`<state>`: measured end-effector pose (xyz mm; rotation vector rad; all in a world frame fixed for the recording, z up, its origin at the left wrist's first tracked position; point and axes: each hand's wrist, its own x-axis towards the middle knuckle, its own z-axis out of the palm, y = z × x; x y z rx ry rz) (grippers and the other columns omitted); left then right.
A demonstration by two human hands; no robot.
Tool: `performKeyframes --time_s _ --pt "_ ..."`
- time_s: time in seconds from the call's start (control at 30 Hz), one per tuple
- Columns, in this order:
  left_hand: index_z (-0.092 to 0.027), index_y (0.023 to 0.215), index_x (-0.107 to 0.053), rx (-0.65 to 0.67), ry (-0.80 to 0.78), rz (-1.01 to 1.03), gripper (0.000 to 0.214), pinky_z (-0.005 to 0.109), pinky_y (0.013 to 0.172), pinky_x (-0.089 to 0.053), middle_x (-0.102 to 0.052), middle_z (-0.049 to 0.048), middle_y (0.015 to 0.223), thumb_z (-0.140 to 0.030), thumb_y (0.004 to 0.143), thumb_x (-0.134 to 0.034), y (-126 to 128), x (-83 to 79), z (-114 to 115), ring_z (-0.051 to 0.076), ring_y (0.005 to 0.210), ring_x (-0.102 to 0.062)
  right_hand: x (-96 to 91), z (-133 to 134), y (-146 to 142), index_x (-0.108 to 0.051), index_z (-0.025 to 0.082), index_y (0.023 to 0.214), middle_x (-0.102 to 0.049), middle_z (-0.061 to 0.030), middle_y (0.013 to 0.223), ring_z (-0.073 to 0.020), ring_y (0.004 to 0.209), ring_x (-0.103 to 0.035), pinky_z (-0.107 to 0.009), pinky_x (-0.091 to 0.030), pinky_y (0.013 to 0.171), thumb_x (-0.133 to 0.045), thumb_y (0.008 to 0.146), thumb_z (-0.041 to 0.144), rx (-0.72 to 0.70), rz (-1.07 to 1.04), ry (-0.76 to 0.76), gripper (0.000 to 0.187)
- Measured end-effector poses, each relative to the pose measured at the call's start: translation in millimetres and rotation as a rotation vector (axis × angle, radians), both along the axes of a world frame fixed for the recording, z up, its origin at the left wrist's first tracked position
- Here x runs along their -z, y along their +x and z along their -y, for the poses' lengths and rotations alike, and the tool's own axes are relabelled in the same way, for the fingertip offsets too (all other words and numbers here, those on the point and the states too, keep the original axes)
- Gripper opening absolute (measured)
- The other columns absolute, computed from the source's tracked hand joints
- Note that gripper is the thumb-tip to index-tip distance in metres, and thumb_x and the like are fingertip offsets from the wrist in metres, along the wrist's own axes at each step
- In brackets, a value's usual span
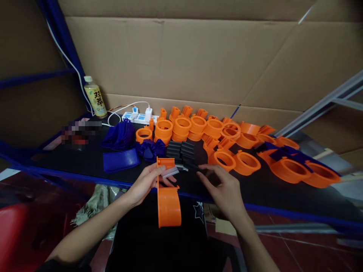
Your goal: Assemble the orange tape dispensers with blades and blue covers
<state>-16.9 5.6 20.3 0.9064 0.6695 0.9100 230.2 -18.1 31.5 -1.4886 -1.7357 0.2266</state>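
My left hand grips an orange plastic dispenser body by its upper part, with a small grey toothed blade sitting at its top. The body hangs over the near edge of the black table. My right hand reaches over the table edge with fingers stretched toward a small black part in front of a stack of black blocks. Whether the fingertips touch that part is unclear.
Many orange rings and dispenser bodies cover the table's back and right. Blue plastic parts lie at the left. A drink bottle and a white power strip stand by the cardboard wall.
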Motion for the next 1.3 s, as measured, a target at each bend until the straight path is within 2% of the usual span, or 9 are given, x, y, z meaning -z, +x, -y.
performKeyframes --time_s 0.23,0.37,0.5,0.57,0.63,0.77,0.9,1.07,1.3 --pt "-0.012 0.104 -0.066 -0.005 0.041 -0.040 0.040 0.034 0.069 -0.055 -0.074 0.0117 0.086 -0.049 0.088 -0.062 1 2.8 -2 0.025 0.075 -0.072 19.8 3 21 -0.069 0.023 0.101 -0.072 -0.0057 0.091 -0.0194 0.070 -0.065 -0.033 -0.053 0.063 -0.059 0.092 0.042 -0.045 0.172 -0.052 0.023" --pt "-0.013 0.101 -0.066 0.010 0.053 -0.080 0.040 0.032 0.067 -0.054 -0.074 0.0116 0.086 -0.051 0.088 -0.062 2 3.0 -3 0.024 0.074 -0.072 13.5 1 10 -0.067 0.024 0.111 -0.070 -0.0083 0.112 -0.0214 0.082 -0.068 -0.038 -0.057 0.077 -0.060 0.093 0.037 -0.045 0.197 0.078 0.023" --pt "-0.013 0.103 -0.067 0.024 0.069 -0.107 0.040 0.029 0.066 -0.053 -0.075 0.0108 0.086 -0.050 0.088 -0.062 1 4.2 -6 0.021 0.071 -0.071 -3.4 -1 -13 -0.067 0.027 0.119 -0.070 -0.0086 0.117 -0.0229 0.102 -0.066 -0.039 -0.056 0.086 -0.057 0.095 0.024 -0.312 0.306 0.229 0.026" --pt "-0.013 0.102 -0.068 0.031 0.071 -0.098 0.040 0.028 0.065 -0.052 -0.075 0.0103 0.085 -0.049 0.087 -0.063 1 3.9 -6 0.021 0.071 -0.071 -9.5 -3 -22 -0.069 0.027 0.117 -0.071 -0.0080 0.116 -0.0216 0.099 -0.066 -0.037 -0.056 0.083 -0.056 0.095 0.019 -0.439 0.396 0.272 0.027" --pt "-0.012 0.102 -0.069 0.045 0.070 -0.094 0.040 0.027 0.063 -0.052 -0.075 0.0104 0.085 -0.049 0.087 -0.064 0 2.5 -6 0.021 0.070 -0.071 -12.1 -6 -27 -0.071 0.026 0.112 -0.072 -0.0080 0.111 -0.0203 0.093 -0.066 -0.035 -0.055 0.078 -0.055 0.095 0.015 -0.490 0.448 0.313 0.025" --pt "-0.013 0.111 -0.068 0.057 0.069 -0.104 0.043 0.028 0.064 -0.052 -0.075 0.0121 0.090 -0.049 0.087 -0.063 0 -0.8 -4 0.022 0.074 -0.072 -12.5 -10 -27 -0.070 0.024 0.104 -0.072 -0.0078 0.102 -0.0202 0.091 -0.065 -0.036 -0.054 0.078 -0.057 0.094 0.016 -0.466 0.298 0.334 0.017" --pt "-0.014 0.115 -0.065 0.070 0.110 -0.128 0.044 0.029 0.067 -0.053 -0.076 0.0131 0.092 -0.049 0.090 -0.060 1 0.5 -3 0.021 0.075 -0.072 -20.5 -12 -24 -0.065 0.022 0.096 -0.070 -0.0076 0.097 -0.0201 0.089 -0.066 -0.034 -0.054 0.075 -0.057 0.095 0.024 -0.384 0.073 0.183 0.008" --pt "-0.014 0.109 -0.063 0.085 0.202 -0.142 0.041 0.029 0.063 -0.053 -0.075 0.0126 0.091 -0.049 0.088 -0.063 2 6.3 -3 0.023 0.072 -0.074 -30.9 -14 -24 -0.065 0.022 0.092 -0.069 -0.0061 0.091 -0.0200 0.081 -0.065 -0.033 -0.053 0.073 -0.058 0.095 0.032 -0.286 0.076 0.092 0.012" --pt "-0.014 0.108 -0.061 0.097 0.248 -0.164 0.036 0.030 0.068 -0.054 -0.074 0.0107 0.091 -0.046 0.091 -0.063 3 4.8 -1 0.021 0.072 -0.072 -27.6 -15 -26 -0.066 0.023 0.090 -0.068 -0.0048 0.088 -0.0187 0.076 -0.063 -0.031 -0.051 0.068 -0.060 0.094 0.032 -0.262 0.086 0.022 0.012"
